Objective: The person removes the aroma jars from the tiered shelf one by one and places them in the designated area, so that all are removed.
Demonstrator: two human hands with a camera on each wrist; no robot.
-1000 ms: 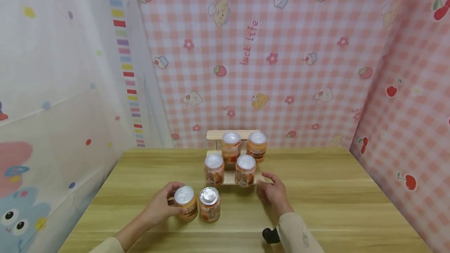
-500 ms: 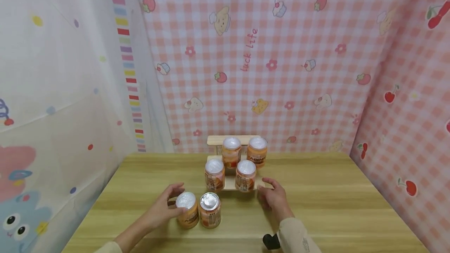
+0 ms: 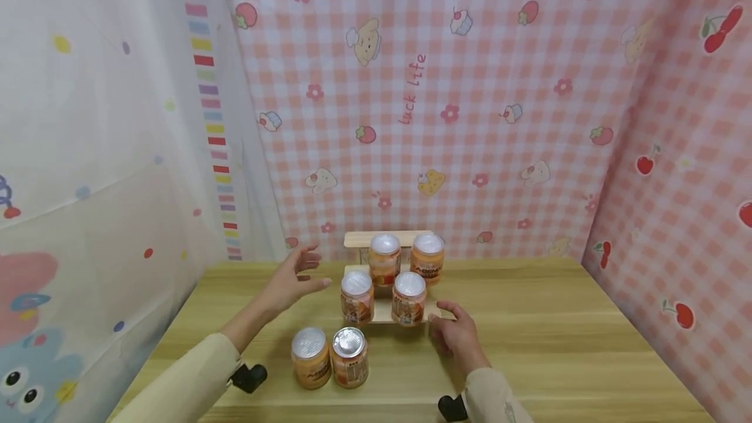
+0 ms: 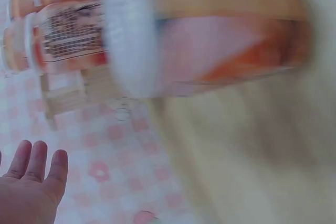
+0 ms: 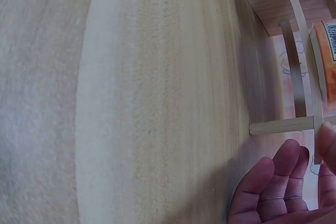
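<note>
A stepped wooden rack (image 3: 388,239) stands on the table, with orange-labelled jars on its two visible tiers: two above (image 3: 384,261) and two below (image 3: 357,299). My left hand (image 3: 294,282) is in the air left of the rack, its fingers spread and holding nothing. In front of the rack, a jar with a frosted lid (image 3: 311,361) stands beside one with a shiny silver lid (image 3: 350,359). At the right end of the lower shelf, my right hand (image 3: 458,331) pinches the rack's edge; the right wrist view shows the thumb (image 5: 328,142) against the plank (image 5: 316,114).
The wooden table (image 3: 529,331) reaches back to a pink checked cloth (image 3: 470,83). A white patterned curtain (image 3: 117,149) hangs at the left and more checked cloth at the right. A jar (image 4: 226,35) looms blurred and close in the left wrist view.
My left hand has let go of the frosted-lid jar and moved up and away toward the rack's left side. That jar stays beside its neighbour. The right hand keeps its place at the shelf.
</note>
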